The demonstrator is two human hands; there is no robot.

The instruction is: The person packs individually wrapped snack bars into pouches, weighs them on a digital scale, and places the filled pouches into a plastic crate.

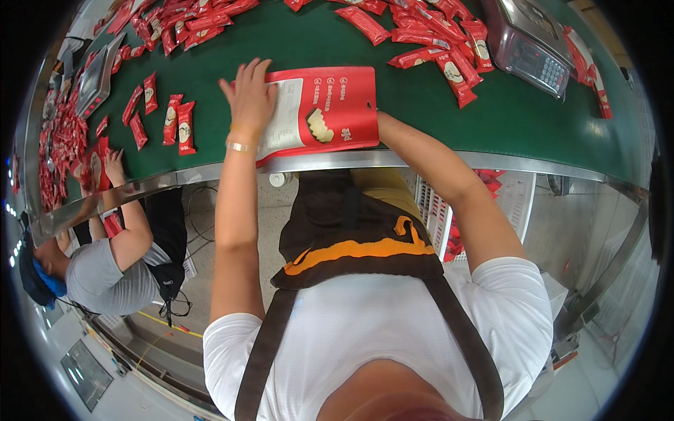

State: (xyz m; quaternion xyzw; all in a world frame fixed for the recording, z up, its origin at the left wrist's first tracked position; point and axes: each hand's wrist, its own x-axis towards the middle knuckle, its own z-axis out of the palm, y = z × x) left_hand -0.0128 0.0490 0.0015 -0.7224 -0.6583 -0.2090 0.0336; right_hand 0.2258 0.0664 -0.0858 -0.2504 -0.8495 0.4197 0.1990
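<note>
A red and white printed pouch (337, 105) lies flat at the near edge of the green belt table (316, 37), turned sideways with its hang hole at the right end. At its left end is my left hand (250, 97), back up and fingers spread. The thumb side touches the pouch, while the other fingers reach past its edge over the green surface. My right forearm runs in behind the pouch's right end, which hides the right hand. Left of my left hand lie several small red wrapped packets (186, 128).
More red packets (442, 37) are heaped at the back right beside a digital scale (532, 52). A second scale (97, 79) stands at the left. A co-worker (116, 263) handles red packaging there. Under the metal table edge (474, 160) is a white plastic crate (513, 200).
</note>
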